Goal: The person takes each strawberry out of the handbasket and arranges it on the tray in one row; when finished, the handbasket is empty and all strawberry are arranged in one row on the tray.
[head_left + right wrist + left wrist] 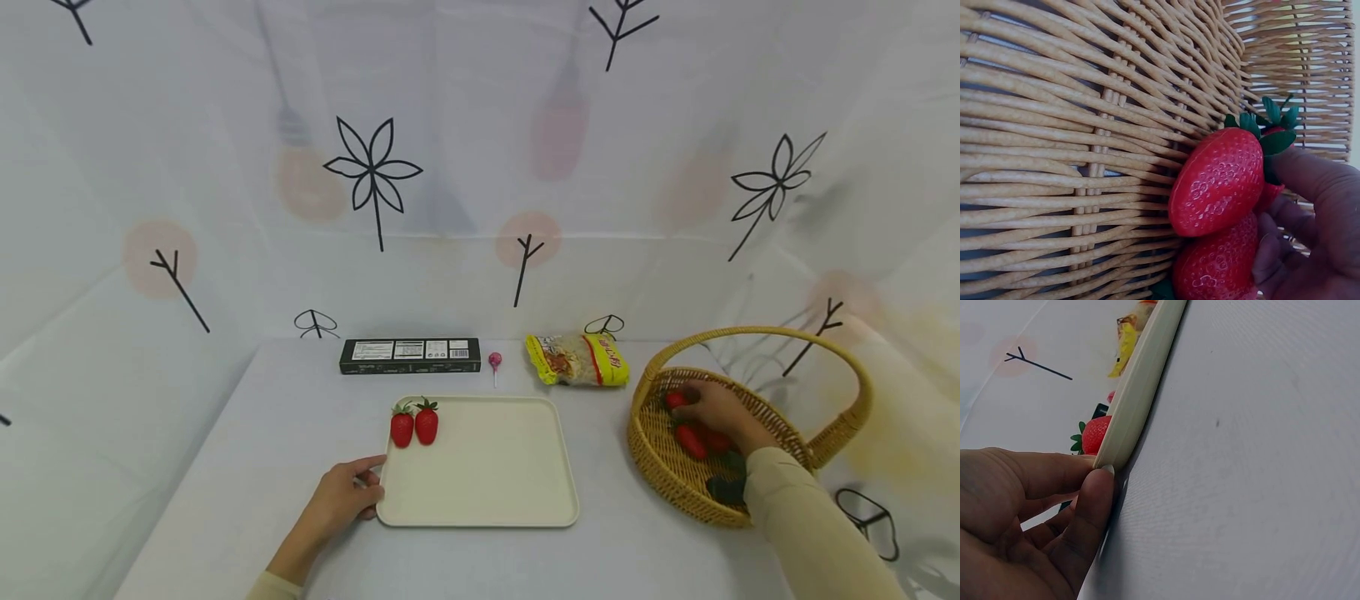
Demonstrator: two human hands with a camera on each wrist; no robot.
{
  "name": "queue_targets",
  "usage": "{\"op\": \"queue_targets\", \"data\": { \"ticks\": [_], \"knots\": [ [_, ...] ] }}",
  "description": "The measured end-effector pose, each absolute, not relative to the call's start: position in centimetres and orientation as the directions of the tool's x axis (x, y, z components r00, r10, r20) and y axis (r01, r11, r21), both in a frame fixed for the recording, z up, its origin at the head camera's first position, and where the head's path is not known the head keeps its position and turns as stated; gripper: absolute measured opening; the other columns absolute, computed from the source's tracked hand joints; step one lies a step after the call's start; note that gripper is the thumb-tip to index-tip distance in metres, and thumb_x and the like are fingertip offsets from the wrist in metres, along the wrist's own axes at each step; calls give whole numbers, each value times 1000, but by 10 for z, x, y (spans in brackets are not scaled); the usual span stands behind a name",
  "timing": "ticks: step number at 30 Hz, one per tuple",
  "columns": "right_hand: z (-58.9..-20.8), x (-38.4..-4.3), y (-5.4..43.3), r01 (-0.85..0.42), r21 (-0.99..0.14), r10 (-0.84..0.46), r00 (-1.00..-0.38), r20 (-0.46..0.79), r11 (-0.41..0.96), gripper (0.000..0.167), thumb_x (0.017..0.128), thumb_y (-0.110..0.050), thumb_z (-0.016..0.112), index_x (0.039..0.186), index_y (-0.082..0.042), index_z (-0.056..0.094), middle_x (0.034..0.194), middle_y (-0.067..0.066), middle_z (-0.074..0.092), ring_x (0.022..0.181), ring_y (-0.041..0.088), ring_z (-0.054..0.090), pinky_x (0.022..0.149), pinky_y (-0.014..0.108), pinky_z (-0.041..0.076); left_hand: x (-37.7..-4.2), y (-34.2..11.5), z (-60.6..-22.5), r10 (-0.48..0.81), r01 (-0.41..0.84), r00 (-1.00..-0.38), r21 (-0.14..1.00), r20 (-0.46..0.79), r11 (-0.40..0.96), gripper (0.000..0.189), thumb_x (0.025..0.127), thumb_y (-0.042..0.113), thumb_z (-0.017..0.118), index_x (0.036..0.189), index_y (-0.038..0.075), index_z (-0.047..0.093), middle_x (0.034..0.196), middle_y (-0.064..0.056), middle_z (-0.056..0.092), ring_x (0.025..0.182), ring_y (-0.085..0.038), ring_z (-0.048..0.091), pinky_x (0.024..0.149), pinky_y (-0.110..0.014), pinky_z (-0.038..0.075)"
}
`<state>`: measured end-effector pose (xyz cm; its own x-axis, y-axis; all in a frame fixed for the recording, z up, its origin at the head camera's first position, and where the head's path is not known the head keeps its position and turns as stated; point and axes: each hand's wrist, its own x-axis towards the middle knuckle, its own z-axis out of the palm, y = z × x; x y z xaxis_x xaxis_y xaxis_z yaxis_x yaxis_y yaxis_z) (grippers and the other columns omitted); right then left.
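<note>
My left hand (347, 498) pinches the left edge of a cream rectangular tray (487, 467), thumb and fingers at its rim. Two red strawberries (427, 423) with green leaves lie in the tray's far left corner. On the right, my right hand (716, 410) reaches into a wicker basket (660, 467) and grips a strawberry (677, 400) near the basket's far left side. The right wrist view has another strawberry (1219, 184) in front of the fingers, partly hiding the gripped one, and one more below it. Dark green items (726, 490) lie lower in the basket, partly behind the sleeve.
Behind the tray lie a black box (410, 356) with white labels, a pink lollipop (495, 360) and a yellow food packet (577, 360). The basket's tall handle (757, 332) arches above the right forearm. A white patterned cloth (465, 250) hangs behind the table.
</note>
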<state>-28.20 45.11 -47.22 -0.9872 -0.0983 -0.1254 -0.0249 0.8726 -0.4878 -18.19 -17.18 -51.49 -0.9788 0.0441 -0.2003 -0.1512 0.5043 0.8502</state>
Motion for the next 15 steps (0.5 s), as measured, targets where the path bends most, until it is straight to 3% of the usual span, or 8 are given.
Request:
{"op": "queue_targets", "data": {
  "ticks": [15],
  "knots": [
    [-456,-268,457,-12,-586,-76,-993,-85,810,64,97,-41,67,138,6,53,133,31,57,117,44,57,87,46,51,-182,-173,-514,46,-164,-975,845,-218,509,55,81,-3,69,136,-1,63,90,-5,60,66,-14,61,56,-28,57]
  ]
}}
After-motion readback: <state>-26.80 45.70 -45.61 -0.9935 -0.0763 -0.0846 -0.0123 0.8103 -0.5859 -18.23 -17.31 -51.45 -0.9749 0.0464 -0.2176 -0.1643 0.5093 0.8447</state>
